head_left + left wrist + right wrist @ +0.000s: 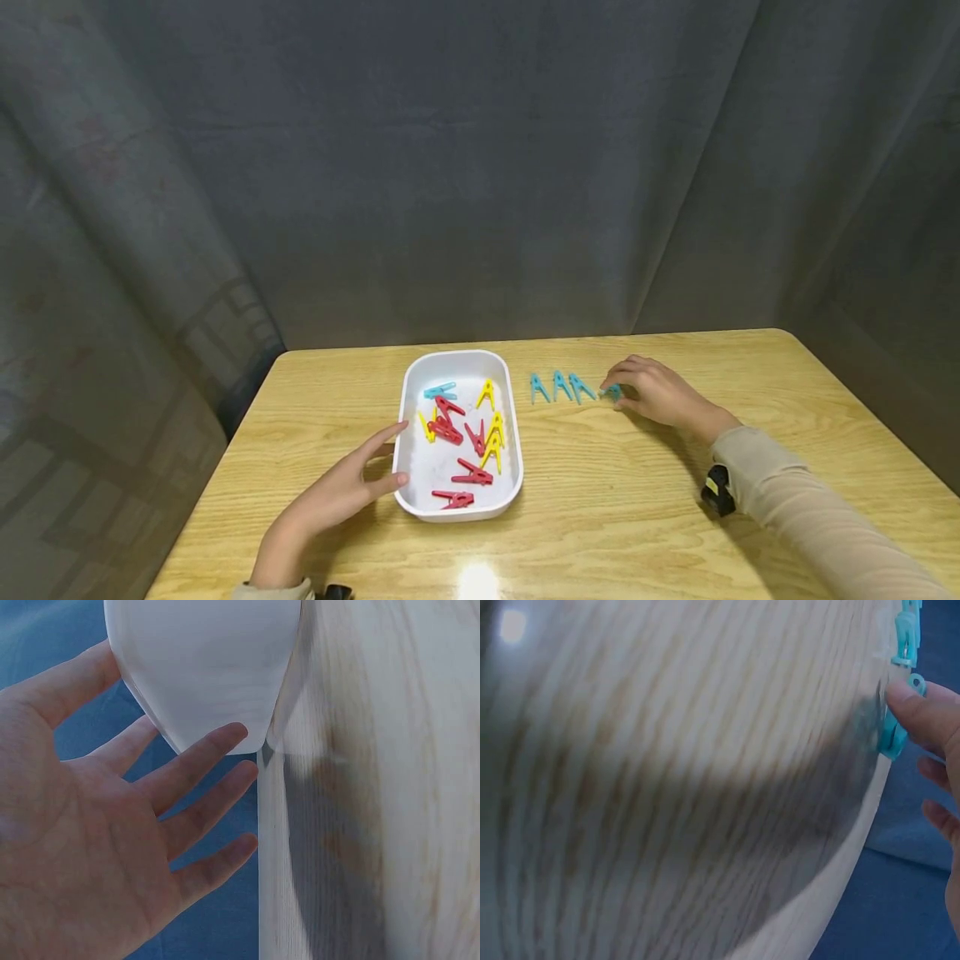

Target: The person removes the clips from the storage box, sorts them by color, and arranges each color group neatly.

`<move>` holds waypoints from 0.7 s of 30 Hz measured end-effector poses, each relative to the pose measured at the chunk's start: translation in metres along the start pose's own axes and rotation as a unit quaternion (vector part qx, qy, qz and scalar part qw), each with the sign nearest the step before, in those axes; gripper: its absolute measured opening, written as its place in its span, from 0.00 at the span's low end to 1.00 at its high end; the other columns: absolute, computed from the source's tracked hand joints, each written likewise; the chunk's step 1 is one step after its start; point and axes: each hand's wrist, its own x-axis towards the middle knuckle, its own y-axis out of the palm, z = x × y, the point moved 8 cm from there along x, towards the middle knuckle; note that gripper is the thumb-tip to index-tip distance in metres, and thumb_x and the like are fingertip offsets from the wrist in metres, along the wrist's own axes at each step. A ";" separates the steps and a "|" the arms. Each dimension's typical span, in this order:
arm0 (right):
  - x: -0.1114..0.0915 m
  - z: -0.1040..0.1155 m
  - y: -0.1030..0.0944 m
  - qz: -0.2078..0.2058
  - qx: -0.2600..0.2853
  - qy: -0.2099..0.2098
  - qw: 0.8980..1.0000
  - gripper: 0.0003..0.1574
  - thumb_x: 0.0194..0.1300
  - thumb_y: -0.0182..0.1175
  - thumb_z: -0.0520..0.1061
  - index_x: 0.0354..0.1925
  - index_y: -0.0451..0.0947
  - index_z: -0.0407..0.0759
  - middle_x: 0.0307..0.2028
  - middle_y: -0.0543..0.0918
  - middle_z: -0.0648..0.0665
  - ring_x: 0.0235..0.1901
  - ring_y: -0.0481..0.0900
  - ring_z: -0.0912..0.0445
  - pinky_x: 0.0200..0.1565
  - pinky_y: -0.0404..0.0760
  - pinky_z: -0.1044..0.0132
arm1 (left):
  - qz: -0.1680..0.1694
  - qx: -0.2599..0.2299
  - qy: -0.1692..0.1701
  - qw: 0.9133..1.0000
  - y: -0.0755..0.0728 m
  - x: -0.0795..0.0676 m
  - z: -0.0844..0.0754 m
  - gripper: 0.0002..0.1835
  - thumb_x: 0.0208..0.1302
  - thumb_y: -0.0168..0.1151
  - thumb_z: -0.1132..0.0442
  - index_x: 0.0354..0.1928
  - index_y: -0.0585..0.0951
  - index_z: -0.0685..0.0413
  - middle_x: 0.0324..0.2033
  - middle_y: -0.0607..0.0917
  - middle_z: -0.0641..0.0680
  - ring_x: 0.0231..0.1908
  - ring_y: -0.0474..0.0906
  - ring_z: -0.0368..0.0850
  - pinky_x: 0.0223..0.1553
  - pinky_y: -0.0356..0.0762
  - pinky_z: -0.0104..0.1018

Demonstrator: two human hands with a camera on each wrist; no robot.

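Note:
My right hand (660, 396) pinches a blue clothespin (892, 740) between thumb and fingers, low over the table; the hand partly covers it. To its left, three more blue clothespins (562, 386) lie in a row. At the left side of a white tray (517, 471) is my left hand (337, 493), its fingers spread and fairly straight, with fingertips and thumb right at the rim. Inside the tray lie one blue clothespin (440, 391), several red clothespins (473, 473) and several yellow clothespins (492, 452). In the left wrist view the fingers overlap the tray's outer wall (202, 675).
The wooden table (600, 517) has its far edge just beyond the row of clothespins. Behind it hangs a dark grey curtain (450, 183), which also runs along both sides. A black strap device (717, 490) sits at the right wrist.

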 end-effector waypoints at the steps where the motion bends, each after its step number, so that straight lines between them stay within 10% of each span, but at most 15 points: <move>1: 0.000 0.000 0.001 -0.001 -0.001 -0.003 1.000 0.21 0.50 0.77 0.39 0.45 0.85 0.44 0.46 0.83 0.44 0.48 0.78 0.46 0.53 0.76 0.46 | 0.000 0.000 -0.001 1.000 0.000 0.000 0.000 0.37 0.64 0.68 0.51 0.74 0.64 0.38 0.68 0.69 0.60 0.67 0.65 0.62 0.62 0.62 0.66; 11: 0.004 0.001 0.006 -0.001 -0.005 -0.020 1.000 0.23 0.45 0.79 0.36 0.43 0.86 0.44 0.45 0.83 0.45 0.49 0.77 0.47 0.53 0.76 0.46 | 0.000 0.001 0.006 1.000 0.000 0.000 0.001 0.38 0.64 0.68 0.51 0.74 0.64 0.38 0.68 0.69 0.60 0.66 0.65 0.62 0.62 0.63 0.65; 21: 0.004 -0.012 -0.001 -0.003 0.049 0.056 0.997 0.26 0.49 0.78 0.41 0.49 0.84 0.41 0.49 0.83 0.43 0.53 0.76 0.44 0.56 0.72 0.42 | -0.004 0.001 0.001 1.000 -0.001 0.001 0.001 0.38 0.63 0.69 0.50 0.73 0.65 0.37 0.68 0.69 0.60 0.67 0.65 0.61 0.63 0.61 0.66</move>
